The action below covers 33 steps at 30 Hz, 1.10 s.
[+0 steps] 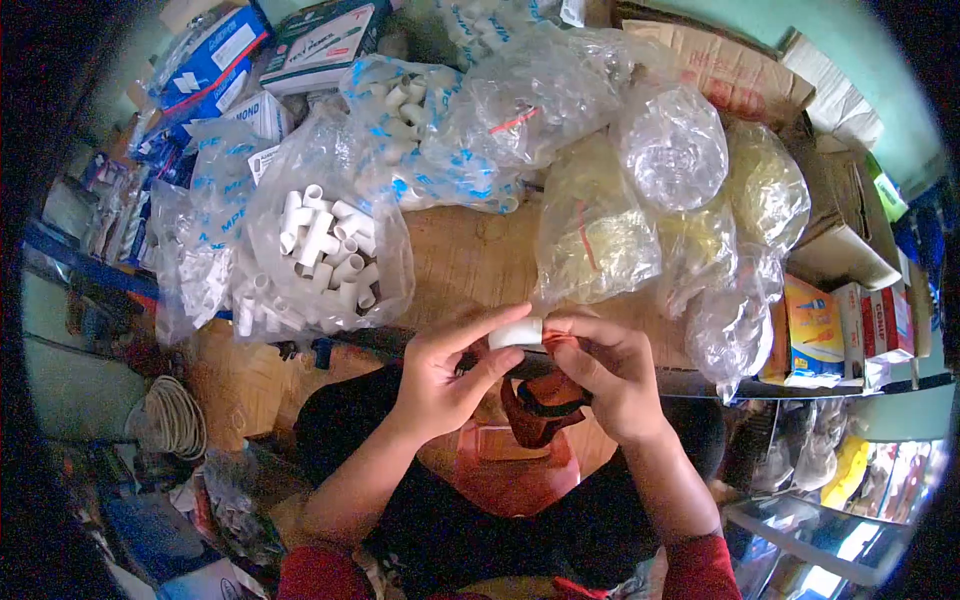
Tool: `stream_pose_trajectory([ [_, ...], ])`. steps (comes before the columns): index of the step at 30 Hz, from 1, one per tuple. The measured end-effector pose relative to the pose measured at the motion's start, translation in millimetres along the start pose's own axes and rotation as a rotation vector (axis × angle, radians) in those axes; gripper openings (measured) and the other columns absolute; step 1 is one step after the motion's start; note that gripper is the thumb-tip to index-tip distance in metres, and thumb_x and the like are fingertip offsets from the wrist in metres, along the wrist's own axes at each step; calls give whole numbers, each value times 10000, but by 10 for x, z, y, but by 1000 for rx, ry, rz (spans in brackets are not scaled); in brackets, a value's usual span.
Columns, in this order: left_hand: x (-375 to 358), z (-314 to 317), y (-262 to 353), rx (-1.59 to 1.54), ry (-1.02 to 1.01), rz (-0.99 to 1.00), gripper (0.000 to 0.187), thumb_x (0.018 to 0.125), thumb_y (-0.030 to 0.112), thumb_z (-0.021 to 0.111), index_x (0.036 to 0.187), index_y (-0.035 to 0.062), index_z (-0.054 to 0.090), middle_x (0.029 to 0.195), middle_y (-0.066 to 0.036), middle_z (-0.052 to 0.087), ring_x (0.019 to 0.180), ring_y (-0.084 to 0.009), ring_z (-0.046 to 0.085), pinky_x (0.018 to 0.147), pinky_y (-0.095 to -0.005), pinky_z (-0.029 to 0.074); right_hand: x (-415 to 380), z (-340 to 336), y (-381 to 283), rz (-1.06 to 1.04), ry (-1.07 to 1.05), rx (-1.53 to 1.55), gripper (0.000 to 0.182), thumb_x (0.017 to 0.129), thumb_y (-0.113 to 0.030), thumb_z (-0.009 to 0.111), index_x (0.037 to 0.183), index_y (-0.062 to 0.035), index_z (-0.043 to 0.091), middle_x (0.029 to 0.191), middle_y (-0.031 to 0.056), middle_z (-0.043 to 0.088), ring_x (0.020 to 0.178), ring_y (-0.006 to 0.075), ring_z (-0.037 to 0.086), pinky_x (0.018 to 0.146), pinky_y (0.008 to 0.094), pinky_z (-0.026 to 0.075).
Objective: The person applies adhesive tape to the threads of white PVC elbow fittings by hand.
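A short white plastic pipe fitting (515, 334) is pinched between the thumb and fingers of my left hand (448, 368), just in front of the table edge. My right hand (615, 372) grips a reddish-brown cloth (540, 408) at the fitting's right end. Part of the cloth hangs below my fingers, dark on its inner fold. Whether the cloth reaches inside the fitting is hidden by my fingers. On the table to the left, an open clear bag (395, 285) holds several white T-shaped fittings (320, 240).
Clear bags of yellowish and transparent items (600, 235) fill the table's right side. Behind stand blue boxes (215, 65) and a brown carton (730, 75). Small boxes (815, 330) line the right edge. A coiled cable (175, 418) lies at lower left, and a red stool (515, 470) is between my legs.
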<state>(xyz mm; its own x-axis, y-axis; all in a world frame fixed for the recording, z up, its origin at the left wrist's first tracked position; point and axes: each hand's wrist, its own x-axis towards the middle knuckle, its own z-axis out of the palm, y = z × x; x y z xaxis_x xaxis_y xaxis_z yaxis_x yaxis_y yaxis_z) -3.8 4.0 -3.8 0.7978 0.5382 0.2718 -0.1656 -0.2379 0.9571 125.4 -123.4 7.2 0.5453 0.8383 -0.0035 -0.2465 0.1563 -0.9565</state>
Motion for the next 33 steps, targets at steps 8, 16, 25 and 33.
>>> stream_pose_trajectory([
  [8, 42, -122, -62, 20, -238, 66, 357, 808, 97, 686, 1156, 52, 619, 863, -40, 608, 752, -111, 527, 659, -232, 422, 18, -52, 12, 56, 98, -69, 168, 791, 3, 682, 958, 18, 669, 918, 81, 667, 832, 136, 619, 764, 254, 487],
  [16, -10, -48, 61, -233, -96, -166, 367, 825, 24, 650, 1187, 32, 594, 962, -66, 596, 808, -115, 554, 701, -236, 451, 20, -75, 88, -222, -57, -207, 128, 778, 9, 690, 905, 15, 681, 904, 118, 667, 816, 174, 627, 782, 289, 479],
  [25, 27, -199, -16, -191, -411, -123, 388, 819, 27, 661, 1198, 12, 582, 947, -51, 587, 878, -112, 547, 728, -220, 443, 34, -299, 98, 284, -193, -28, 281, 780, -1, 696, 1049, 13, 616, 923, 79, 654, 835, 135, 621, 756, 270, 509],
  [33, 16, -236, 67, -432, -422, -368, 470, 818, 158, 685, 1240, 5, 542, 1073, -109, 615, 814, -130, 590, 653, -242, 489, -28, -105, 12, 183, -381, -67, 246, 899, -39, 568, 1135, 27, 575, 924, 78, 651, 849, 128, 603, 765, 265, 495],
])
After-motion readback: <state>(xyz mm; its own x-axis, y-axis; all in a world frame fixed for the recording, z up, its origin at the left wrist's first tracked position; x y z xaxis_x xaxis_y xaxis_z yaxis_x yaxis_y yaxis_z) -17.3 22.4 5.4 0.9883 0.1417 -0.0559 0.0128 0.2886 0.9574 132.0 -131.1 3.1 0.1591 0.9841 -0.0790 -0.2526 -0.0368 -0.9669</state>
